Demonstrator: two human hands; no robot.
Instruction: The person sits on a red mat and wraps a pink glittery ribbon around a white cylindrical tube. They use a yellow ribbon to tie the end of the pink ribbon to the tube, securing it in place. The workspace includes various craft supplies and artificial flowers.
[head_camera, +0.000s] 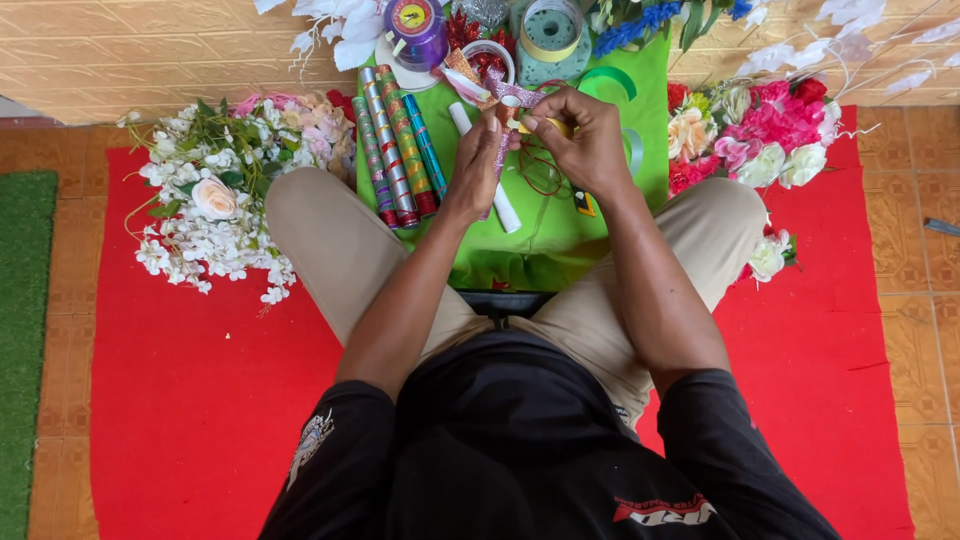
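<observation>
I sit cross-legged on a red mat with a green cloth spread between my knees. My left hand pinches a glittery pink-purple ribbon strip that hangs down from a small bow-like fold. My right hand meets it at the top and grips a small yellow-handled tool against the ribbon. A white tube lies on the cloth under my hands.
Several shiny foil rolls lie left of my hands. Ribbon spools and a purple spool stand at the cloth's far edge. White and pink artificial flowers pile up left; red, pink and white blooms right. Green turf borders the mat.
</observation>
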